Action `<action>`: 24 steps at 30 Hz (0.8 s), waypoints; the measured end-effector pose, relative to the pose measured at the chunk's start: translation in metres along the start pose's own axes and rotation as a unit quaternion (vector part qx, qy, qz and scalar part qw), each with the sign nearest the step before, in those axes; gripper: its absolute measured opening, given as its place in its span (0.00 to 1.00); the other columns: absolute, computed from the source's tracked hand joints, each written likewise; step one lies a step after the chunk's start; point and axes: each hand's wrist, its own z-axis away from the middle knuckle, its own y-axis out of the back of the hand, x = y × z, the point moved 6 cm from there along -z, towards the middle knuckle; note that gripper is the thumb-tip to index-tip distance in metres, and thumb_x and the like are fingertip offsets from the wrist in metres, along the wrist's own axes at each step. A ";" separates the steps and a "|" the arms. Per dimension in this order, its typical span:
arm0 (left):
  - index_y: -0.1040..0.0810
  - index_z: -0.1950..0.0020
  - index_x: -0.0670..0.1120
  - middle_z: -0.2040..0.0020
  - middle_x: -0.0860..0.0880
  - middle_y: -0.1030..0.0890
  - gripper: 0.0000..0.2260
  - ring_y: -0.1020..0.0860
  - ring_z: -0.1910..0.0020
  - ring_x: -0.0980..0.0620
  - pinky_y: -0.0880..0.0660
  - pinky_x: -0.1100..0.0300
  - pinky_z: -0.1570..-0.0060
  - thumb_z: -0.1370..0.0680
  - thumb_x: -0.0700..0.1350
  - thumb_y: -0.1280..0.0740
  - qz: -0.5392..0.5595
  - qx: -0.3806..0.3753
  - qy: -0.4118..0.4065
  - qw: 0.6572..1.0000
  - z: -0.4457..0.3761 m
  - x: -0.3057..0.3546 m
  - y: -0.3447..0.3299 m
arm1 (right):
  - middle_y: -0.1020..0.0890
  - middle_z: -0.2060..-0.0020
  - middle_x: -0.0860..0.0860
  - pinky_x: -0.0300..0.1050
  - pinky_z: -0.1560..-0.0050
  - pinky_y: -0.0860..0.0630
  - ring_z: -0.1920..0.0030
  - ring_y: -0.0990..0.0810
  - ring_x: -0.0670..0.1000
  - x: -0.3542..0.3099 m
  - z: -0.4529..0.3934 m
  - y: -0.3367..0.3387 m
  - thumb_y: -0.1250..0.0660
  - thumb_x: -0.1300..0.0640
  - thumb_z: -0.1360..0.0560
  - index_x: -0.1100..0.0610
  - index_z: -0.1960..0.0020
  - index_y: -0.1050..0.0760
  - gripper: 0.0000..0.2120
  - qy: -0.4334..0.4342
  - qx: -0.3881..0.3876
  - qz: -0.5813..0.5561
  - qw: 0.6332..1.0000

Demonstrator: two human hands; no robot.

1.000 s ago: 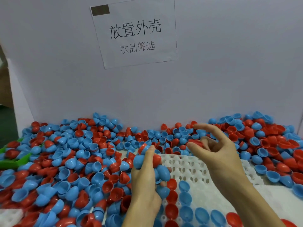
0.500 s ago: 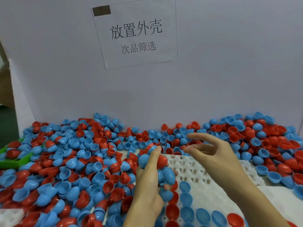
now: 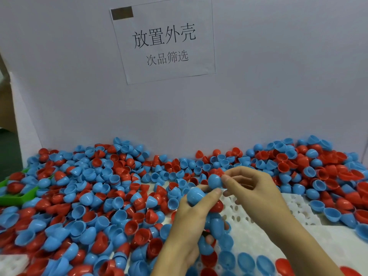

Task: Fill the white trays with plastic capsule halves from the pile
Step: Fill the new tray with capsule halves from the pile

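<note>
A big pile of red and blue capsule halves (image 3: 95, 196) covers the table on the left and along the back wall. A white tray (image 3: 264, 234) with round holes lies at the lower right; several blue and red halves sit in its near rows. My left hand (image 3: 191, 226) grips a handful of blue and red halves above the tray's left edge. My right hand (image 3: 253, 188) pinches one blue half (image 3: 215, 181) at the top of that handful.
A white board with a printed paper sign (image 3: 163, 40) stands right behind the pile. A green tray (image 3: 18, 196) pokes out at the far left. A second white tray corner (image 3: 12, 263) shows at the bottom left. More halves (image 3: 328, 176) heap up on the right.
My right hand has moved left and down to the handful and taken a blue half between thumb and finger. My left hand has shifted slightly right with its handful.
</note>
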 end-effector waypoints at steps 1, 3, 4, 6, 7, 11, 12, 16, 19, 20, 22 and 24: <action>0.15 0.56 0.55 0.64 0.47 0.20 0.06 0.19 0.64 0.42 0.33 0.64 0.82 0.30 0.54 0.25 0.014 0.003 -0.001 1.000 0.000 0.001 0.001 | 0.14 0.62 0.44 0.36 0.61 0.24 0.61 0.15 0.43 0.003 0.000 0.003 0.30 0.53 0.24 0.49 0.57 0.17 0.04 -0.019 0.011 -0.026 0.999; 0.16 0.57 0.55 0.65 0.48 0.20 0.08 0.19 0.67 0.44 0.35 0.65 0.81 0.34 0.55 0.24 0.038 0.012 -0.002 0.999 0.000 0.002 0.003 | 0.14 0.61 0.45 0.41 0.58 0.25 0.61 0.15 0.45 0.006 -0.001 0.005 0.30 0.51 0.24 0.50 0.56 0.17 0.04 -0.042 0.015 -0.049 0.998; 0.16 0.58 0.55 0.65 0.48 0.20 0.09 0.19 0.68 0.45 0.35 0.65 0.81 0.34 0.56 0.24 0.045 0.017 0.000 0.999 0.001 0.002 0.003 | 0.14 0.61 0.45 0.42 0.58 0.25 0.61 0.15 0.45 0.007 -0.001 0.005 0.30 0.52 0.24 0.50 0.56 0.17 0.04 -0.046 0.011 -0.044 0.998; 0.16 0.57 0.55 0.65 0.48 0.19 0.11 0.19 0.68 0.45 0.35 0.65 0.80 0.35 0.57 0.24 0.057 0.021 0.005 0.998 0.000 0.001 0.004 | 0.14 0.61 0.44 0.39 0.59 0.24 0.61 0.15 0.44 0.007 0.000 0.001 0.30 0.53 0.24 0.50 0.57 0.17 0.04 -0.043 -0.008 -0.017 0.999; 0.16 0.56 0.54 0.65 0.48 0.19 0.12 0.19 0.68 0.45 0.35 0.65 0.81 0.35 0.58 0.24 0.060 0.019 0.006 0.998 0.000 0.001 0.003 | 0.14 0.61 0.44 0.37 0.61 0.24 0.61 0.15 0.44 0.006 0.000 -0.002 0.30 0.53 0.24 0.49 0.57 0.17 0.04 -0.038 -0.020 -0.006 0.999; 0.16 0.61 0.52 0.66 0.47 0.21 0.14 0.21 0.73 0.48 0.35 0.65 0.81 0.36 0.61 0.23 0.061 0.027 0.015 0.998 -0.001 -0.002 0.004 | 0.15 0.61 0.43 0.30 0.62 0.24 0.61 0.15 0.44 0.003 0.002 -0.010 0.30 0.56 0.23 0.49 0.57 0.17 0.05 -0.023 -0.055 0.019 0.998; 0.16 0.61 0.51 0.66 0.46 0.21 0.15 0.21 0.73 0.49 0.35 0.65 0.81 0.36 0.61 0.23 0.061 0.028 0.018 0.998 -0.001 -0.003 0.005 | 0.15 0.62 0.43 0.30 0.60 0.24 0.60 0.16 0.43 0.002 0.002 -0.011 0.30 0.55 0.23 0.48 0.57 0.17 0.05 -0.017 -0.062 0.035 0.997; 0.17 0.47 0.44 0.60 0.41 0.21 0.23 0.19 0.70 0.45 0.33 0.64 0.81 0.33 0.59 0.23 0.081 0.034 0.032 0.996 0.000 -0.005 0.007 | 0.16 0.61 0.42 0.34 0.54 0.22 0.57 0.18 0.43 -0.004 0.003 -0.012 0.27 0.54 0.26 0.45 0.53 0.18 0.04 0.022 -0.066 0.070 0.995; 0.19 0.41 0.42 0.61 0.39 0.21 0.27 0.20 0.68 0.45 0.33 0.63 0.80 0.31 0.60 0.24 0.095 0.009 0.046 0.994 0.001 -0.006 0.006 | 0.21 0.64 0.46 0.39 0.53 0.21 0.61 0.20 0.44 -0.004 0.005 -0.011 0.23 0.55 0.30 0.42 0.45 0.24 0.18 0.028 -0.064 0.026 0.997; 0.18 0.42 0.42 0.61 0.40 0.20 0.27 0.21 0.65 0.44 0.34 0.64 0.80 0.31 0.61 0.24 0.091 -0.012 0.050 0.995 0.001 -0.007 0.004 | 0.23 0.67 0.46 0.39 0.54 0.21 0.64 0.21 0.43 -0.005 0.006 -0.012 0.23 0.57 0.30 0.43 0.44 0.25 0.20 0.034 -0.071 0.004 0.997; 0.16 0.44 0.44 0.58 0.41 0.19 0.26 0.20 0.63 0.44 0.35 0.64 0.80 0.31 0.63 0.24 0.083 -0.055 0.061 0.993 0.002 -0.007 -0.001 | 0.29 0.71 0.45 0.36 0.59 0.22 0.69 0.25 0.41 -0.010 0.008 -0.012 0.23 0.61 0.30 0.45 0.45 0.24 0.19 0.052 -0.081 -0.041 0.995; 0.16 0.45 0.44 0.58 0.42 0.19 0.27 0.19 0.65 0.46 0.35 0.64 0.81 0.32 0.65 0.23 0.092 -0.073 0.060 0.991 0.002 -0.005 -0.003 | 0.31 0.73 0.46 0.32 0.62 0.25 0.72 0.28 0.42 -0.014 0.008 -0.008 0.24 0.62 0.30 0.45 0.47 0.22 0.17 0.067 -0.067 -0.070 0.993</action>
